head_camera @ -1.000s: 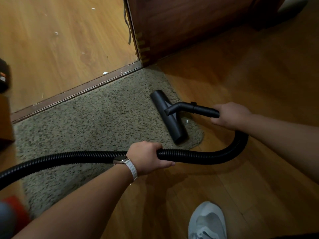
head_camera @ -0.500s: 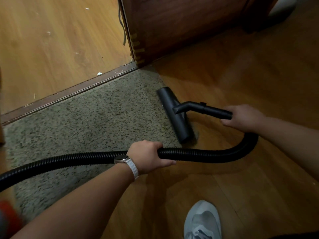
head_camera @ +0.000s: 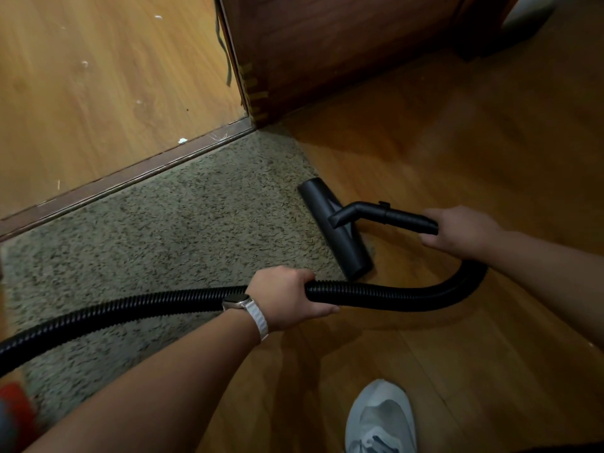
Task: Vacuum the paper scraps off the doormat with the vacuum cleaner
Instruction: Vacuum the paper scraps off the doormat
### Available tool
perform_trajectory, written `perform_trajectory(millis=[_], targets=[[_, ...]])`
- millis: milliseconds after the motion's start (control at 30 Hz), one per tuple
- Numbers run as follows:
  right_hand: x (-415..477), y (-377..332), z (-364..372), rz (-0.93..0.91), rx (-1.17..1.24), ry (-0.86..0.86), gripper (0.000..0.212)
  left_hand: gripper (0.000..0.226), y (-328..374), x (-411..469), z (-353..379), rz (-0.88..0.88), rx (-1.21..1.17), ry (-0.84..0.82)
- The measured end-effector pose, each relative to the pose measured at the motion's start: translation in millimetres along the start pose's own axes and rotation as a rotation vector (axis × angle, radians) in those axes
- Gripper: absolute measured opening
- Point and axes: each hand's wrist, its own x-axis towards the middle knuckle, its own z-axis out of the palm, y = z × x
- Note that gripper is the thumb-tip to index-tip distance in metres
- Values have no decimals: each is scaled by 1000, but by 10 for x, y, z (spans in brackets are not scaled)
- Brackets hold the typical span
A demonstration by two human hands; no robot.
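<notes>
A speckled grey-beige doormat [head_camera: 170, 233] lies along a door threshold. The black vacuum floor nozzle [head_camera: 330, 223] sits at the mat's right edge, partly on the wooden floor. My right hand [head_camera: 457, 232] is closed around the black rigid tube [head_camera: 385, 215] behind the nozzle. My left hand [head_camera: 287, 300], with a white-strapped watch on the wrist, grips the ribbed black hose [head_camera: 385, 297], which curves from the tube and runs left across the mat. I see no paper scraps on the mat; a few white bits [head_camera: 182, 141] lie on the lighter floor beyond the threshold.
A dark wooden door [head_camera: 327, 44] stands open at the top, its corner at the mat's far right end. The threshold strip [head_camera: 130, 174] borders the mat's far side. My grey shoe [head_camera: 380, 420] is on the floor at the bottom. A red object [head_camera: 13, 410] shows at lower left.
The nozzle has slid to the right across the mat, from well on the pile to its right edge. Both hands kept their grips and moved with it.
</notes>
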Motion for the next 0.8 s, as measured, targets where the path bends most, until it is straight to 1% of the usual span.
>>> perform_trajectory(millis=[100, 200, 300, 367, 467, 567, 667, 733, 800], targets=[[21, -82, -12, -51, -36, 8, 32, 59, -15, -8, -20, 6, 15, 1], [52, -250, 13, -139, -60, -35, 33, 60, -59, -48, -33, 12, 47, -21], [83, -406, 40, -220, -60, -53, 29, 61, -129, -106, -40, 23, 78, -63], [98, -441, 22, -240, -47, -62, 27, 60, -156, -139, -35, 18, 83, -79], [106, -393, -10, -179, 63, -65, 27, 61, -153, -166, -29, 5, 62, -95], [172, -241, -44, -26, 259, 18, 33, 63, -147, -163, -69, -15, 30, -101], [289, -144, -113, 100, 315, 47, 35, 61, -166, -121, -164, -39, -10, -75], [352, -176, -127, 111, 306, 38, 35, 61, -191, -82, -230, -47, -13, -59], [419, -262, -128, 66, 282, 30, 31, 61, -222, -56, -266, -47, 0, -60]])
